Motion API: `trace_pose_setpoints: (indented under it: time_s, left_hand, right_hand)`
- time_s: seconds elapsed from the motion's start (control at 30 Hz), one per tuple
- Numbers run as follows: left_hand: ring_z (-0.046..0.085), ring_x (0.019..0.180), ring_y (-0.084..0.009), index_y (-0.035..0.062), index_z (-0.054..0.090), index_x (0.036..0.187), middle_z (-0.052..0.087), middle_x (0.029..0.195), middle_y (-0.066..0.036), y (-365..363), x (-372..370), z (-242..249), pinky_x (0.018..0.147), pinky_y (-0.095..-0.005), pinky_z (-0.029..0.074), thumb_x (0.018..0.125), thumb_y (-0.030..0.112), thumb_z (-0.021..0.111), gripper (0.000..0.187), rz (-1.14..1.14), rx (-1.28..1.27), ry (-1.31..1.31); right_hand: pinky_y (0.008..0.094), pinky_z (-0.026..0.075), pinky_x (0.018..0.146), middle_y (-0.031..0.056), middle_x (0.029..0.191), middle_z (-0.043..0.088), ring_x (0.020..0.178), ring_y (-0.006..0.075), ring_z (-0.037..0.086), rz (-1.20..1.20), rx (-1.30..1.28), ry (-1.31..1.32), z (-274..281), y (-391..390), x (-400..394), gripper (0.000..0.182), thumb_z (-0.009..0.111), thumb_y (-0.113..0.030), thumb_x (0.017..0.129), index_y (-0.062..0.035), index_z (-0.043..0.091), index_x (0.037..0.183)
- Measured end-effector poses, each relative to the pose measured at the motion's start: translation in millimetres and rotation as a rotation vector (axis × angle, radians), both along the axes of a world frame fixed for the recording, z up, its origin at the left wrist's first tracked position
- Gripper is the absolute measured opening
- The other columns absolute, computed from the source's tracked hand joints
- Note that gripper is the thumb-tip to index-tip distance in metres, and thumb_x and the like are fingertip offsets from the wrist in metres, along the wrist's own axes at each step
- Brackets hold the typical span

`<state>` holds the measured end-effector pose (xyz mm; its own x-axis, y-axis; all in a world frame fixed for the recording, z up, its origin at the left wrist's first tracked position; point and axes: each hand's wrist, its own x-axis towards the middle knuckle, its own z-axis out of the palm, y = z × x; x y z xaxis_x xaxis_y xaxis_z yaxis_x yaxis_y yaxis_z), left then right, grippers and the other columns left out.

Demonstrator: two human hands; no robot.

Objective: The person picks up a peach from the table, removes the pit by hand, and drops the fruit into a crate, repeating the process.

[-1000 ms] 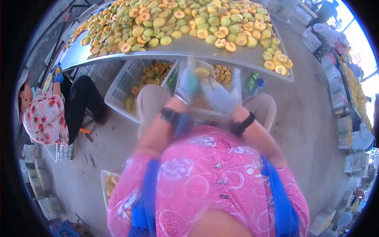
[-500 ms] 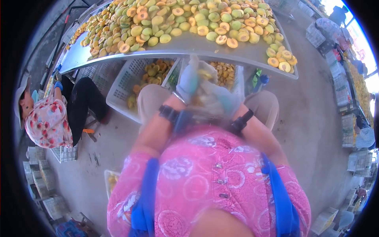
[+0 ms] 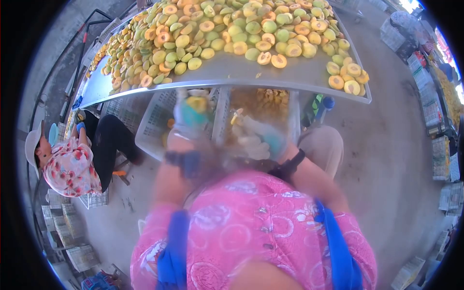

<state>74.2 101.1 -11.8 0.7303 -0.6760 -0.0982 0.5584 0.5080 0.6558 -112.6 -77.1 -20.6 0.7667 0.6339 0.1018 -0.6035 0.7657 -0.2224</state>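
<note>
My left hand (image 3: 192, 116), in a pale glove with a teal patch, is blurred over the left white crate (image 3: 151, 113). A yellow fruit half (image 3: 197, 103) shows in its closed fingers. To the right, my right hand (image 3: 256, 137), gloved alike, is curled over the right crate (image 3: 221, 116). Something small and pale with an orange spot sticks out at its fingertips; I cannot make out what it is. Pieces of fruit (image 3: 273, 96) lie in the right crate. Above both crates, a metal table (image 3: 227, 67) bears a heap of halved, apricot-like fruit (image 3: 193, 43).
A small group of halves (image 3: 347, 77) sits at the table's right corner. Beside my right knee stands a blue-capped object (image 3: 327, 104). At the left, a co-worker (image 3: 72, 164) in a flowered top sits low. Stacked crates (image 3: 440, 154) line the right side.
My hands were together in the middle; now they are apart, the left moved left with the yellow fruit half, the right slightly lower over the right crate. The view has shifted slightly.
</note>
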Motion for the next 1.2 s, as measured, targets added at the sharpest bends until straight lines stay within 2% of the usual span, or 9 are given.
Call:
trace_pose_setpoints:
  time_s: [0.1, 0.2, 0.33, 0.63, 0.87, 0.93, 1.0, 1.07, 1.2]
  left_hand:
    - [0.061, 0.095, -0.0237, -0.0009, 0.065, 0.096, 0.066, 0.103, -0.013, 52.8, 70.4, -4.3, 0.09, -0.0364, 0.046, 0.097, 0.037, 0.052, 0.04, 0.299, 1.002, -0.634]
    - [0.061, 0.1, -0.0258, -0.0001, 0.064, 0.11, 0.065, 0.11, -0.013, 10.6, 65.1, 32.4, 0.091, -0.0366, 0.046, 0.093, 0.028, 0.054, 0.035, 0.426, 1.254, -1.22]
    - [0.058, 0.112, -0.03, 0.0051, 0.057, 0.126, 0.062, 0.119, -0.016, -96.2, 72.6, 25.1, 0.098, -0.0369, 0.044, 0.085, 0.029, 0.064, 0.048, 0.095, 0.955, -1.383]
    - [0.034, 0.136, -0.0338, 0.0114, 0.049, 0.135, 0.047, 0.138, -0.018, -238.4, 60.6, 3.9, 0.115, -0.0562, 0.014, 0.081, 0.049, 0.06, 0.067, -0.146, 1.348, -1.604]
    - [0.047, 0.124, -0.0384, 0.0013, 0.047, 0.129, 0.051, 0.13, -0.023, -225.0, 40.0, -7.3, 0.105, -0.0412, 0.037, 0.078, 0.035, 0.071, 0.066, -0.129, 1.195, -1.617]
    - [0.045, 0.127, -0.0398, -0.006, 0.044, 0.13, 0.048, 0.134, -0.026, -213.6, 44.0, -27.8, 0.106, -0.0431, 0.037, 0.083, 0.037, 0.066, 0.068, 0.094, 1.034, -1.756]
    - [0.061, 0.095, -0.0374, 0.0013, 0.059, 0.108, 0.063, 0.1, -0.02, -212.4, 37.5, -18.0, 0.082, -0.0419, 0.049, 0.08, 0.033, 0.073, 0.044, 0.119, 0.984, -1.656]
    - [0.06, 0.089, -0.0338, 0.0036, 0.061, 0.101, 0.063, 0.1, -0.018, -193.2, 19.6, -2.9, 0.08, -0.0416, 0.049, 0.08, 0.032, 0.075, 0.038, 0.096, 0.928, -1.603]
    - [0.061, 0.09, -0.0296, 0.0023, 0.061, 0.105, 0.062, 0.097, -0.015, -135.3, -35.4, 13.5, 0.08, -0.0384, 0.05, 0.082, 0.018, 0.07, 0.029, 0.096, 0.658, -1.377]
  right_hand:
    - [0.0226, 0.014, 0.032, -0.0086, 0.058, 0.024, 0.037, 0.0033, 0.019, -0.137, -0.074, -0.001, -1.4, -5.8, -1.4, 0.037, 0.036, -0.045, 0.103, -0.0134, 0.054, 0.099]
    - [0.0221, 0.015, 0.032, -0.009, 0.057, 0.025, 0.037, 0.0033, 0.019, -0.287, -0.188, 0.15, -0.7, -9.8, 1.0, 0.037, 0.038, -0.048, 0.102, -0.0141, 0.052, 0.096]
    - [0.0217, 0.017, 0.034, -0.009, 0.056, 0.028, 0.039, 0.0038, 0.022, -0.327, -0.328, 0.241, -1.3, -13.1, 6.2, 0.036, 0.043, -0.052, 0.099, -0.0175, 0.049, 0.09]
    - [0.0227, 0.019, 0.036, -0.0079, 0.056, 0.032, 0.04, 0.0053, 0.024, -0.548, -0.338, 0.211, -30.6, -12.3, 8.9, 0.036, 0.045, -0.053, 0.097, -0.0198, 0.047, 0.085]
    - [0.0234, 0.031, 0.038, -0.0042, 0.065, 0.048, 0.046, 0.0077, 0.042, -0.831, -0.522, 0.255, -21.3, -10.2, 2.7, 0.032, 0.05, -0.046, 0.098, -0.0147, 0.055, 0.095]
    - [0.0219, 0.04, 0.052, -0.0044, 0.079, 0.054, 0.061, 0.0056, 0.048, -1.098, -0.865, 0.098, -36.6, -5.1, 5.6, 0.024, 0.054, -0.036, 0.098, -0.012, 0.057, 0.101]
    - [0.0207, 0.041, 0.058, -0.004, 0.086, 0.054, 0.071, 0.0049, 0.049, -1.158, -0.984, 0.055, -49.1, -11.5, 8.6, 0.023, 0.063, -0.028, 0.094, -0.0109, 0.056, 0.107]
    - [0.0192, 0.04, 0.057, -0.0065, 0.083, 0.054, 0.066, 0.0022, 0.047, -1.264, -1.044, 0.119, -40.7, -13.6, 4.7, 0.025, 0.063, -0.026, 0.093, -0.0113, 0.056, 0.113]
    - [0.0309, 0.048, 0.077, 0.0052, 0.095, 0.061, 0.088, 0.0161, 0.059, -1.509, -1.284, 0.064, -16.2, -17.6, -11.6, 0.034, 0.062, -0.025, 0.092, -0.003, 0.054, 0.117]
